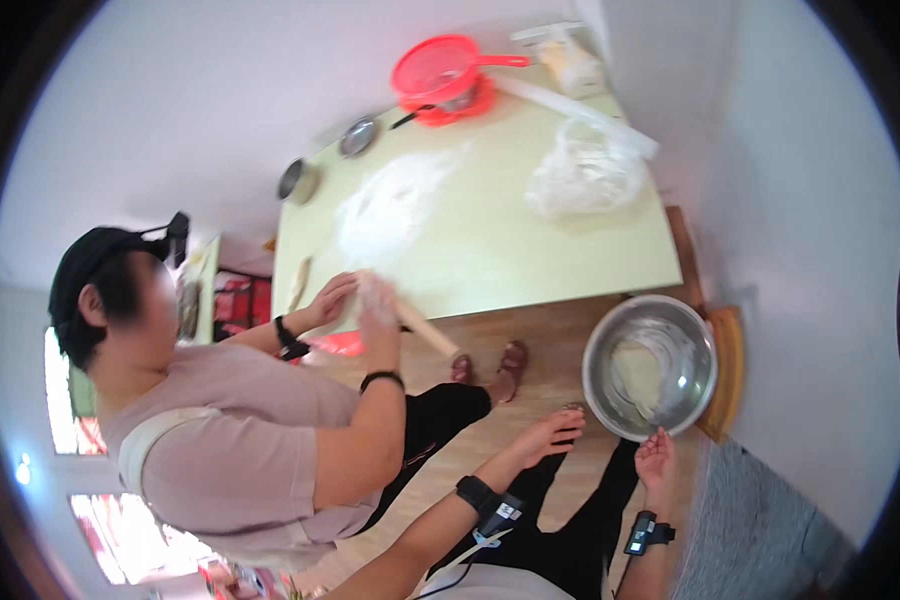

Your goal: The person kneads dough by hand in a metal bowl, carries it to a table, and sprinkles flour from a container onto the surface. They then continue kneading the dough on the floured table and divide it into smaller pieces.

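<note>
The person's left hand is stretched out flat with the fingers spread, its grip wide and holding nothing, the fingertips just beside the near rim of a large round steel bowl. The right hand is lifted palm-up with loosely curled fingers, its grip also slack and holding nothing, just under the same bowl's lower edge; whether it touches the rim cannot be told. Both wrists carry black bands with small devices. The bowl is shiny metal, smeared pale inside, with a lump of whitish dough lying in its bottom, and it sits on a wooden stool beside the white wall, over a wood-plank floor. Across from it stands a pale yellow-green bench, smooth-topped, dusted with a soft patch of white flour. Another person in a dull pink shirt and black cap leans at the bench's near edge, both floury hands on a light wooden rolling pin. Further along the bench lie a crumpled clear plastic bag, a red plastic strainer set over a red basin, and two small round metal dishes near the far corner.
</note>
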Available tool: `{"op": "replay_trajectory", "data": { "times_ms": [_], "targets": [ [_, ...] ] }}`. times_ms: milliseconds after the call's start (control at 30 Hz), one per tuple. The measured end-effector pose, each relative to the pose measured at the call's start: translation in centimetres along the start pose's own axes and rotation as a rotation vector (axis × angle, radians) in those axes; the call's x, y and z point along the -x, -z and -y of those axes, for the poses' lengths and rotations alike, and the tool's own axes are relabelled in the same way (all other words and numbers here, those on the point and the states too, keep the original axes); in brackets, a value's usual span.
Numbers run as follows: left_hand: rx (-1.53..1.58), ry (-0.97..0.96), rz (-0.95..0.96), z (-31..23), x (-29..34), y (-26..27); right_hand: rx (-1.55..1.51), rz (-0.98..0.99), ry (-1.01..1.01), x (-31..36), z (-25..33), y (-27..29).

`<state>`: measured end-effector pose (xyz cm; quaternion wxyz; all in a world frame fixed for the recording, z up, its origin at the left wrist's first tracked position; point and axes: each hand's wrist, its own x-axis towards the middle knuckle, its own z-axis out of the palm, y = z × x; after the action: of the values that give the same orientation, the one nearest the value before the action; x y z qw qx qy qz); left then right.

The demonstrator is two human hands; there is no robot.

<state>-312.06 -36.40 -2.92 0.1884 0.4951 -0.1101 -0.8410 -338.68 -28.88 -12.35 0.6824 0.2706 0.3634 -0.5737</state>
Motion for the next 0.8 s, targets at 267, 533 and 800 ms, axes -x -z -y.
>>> {"op": "replay_trajectory", "data": {
  "times_ms": [267, 533, 800],
  "targets": [
    [0.28, 0.033, -0.06, 1.0, -7.2, 0.5, 0.277, -0.291, -0.226, -10.5, 2.3, 0.9],
    [0.281, 0.017, -0.075, 5.6, -18.2, -1.7, 1.278, -0.528, 0.012, -19.8, 5.7, 7.1],
    [0.229, 0.202, -0.203, 7.7, -22.8, 0.3, 2.129, -0.137, 0.487, -24.7, 5.7, 2.3]
  ]
}}
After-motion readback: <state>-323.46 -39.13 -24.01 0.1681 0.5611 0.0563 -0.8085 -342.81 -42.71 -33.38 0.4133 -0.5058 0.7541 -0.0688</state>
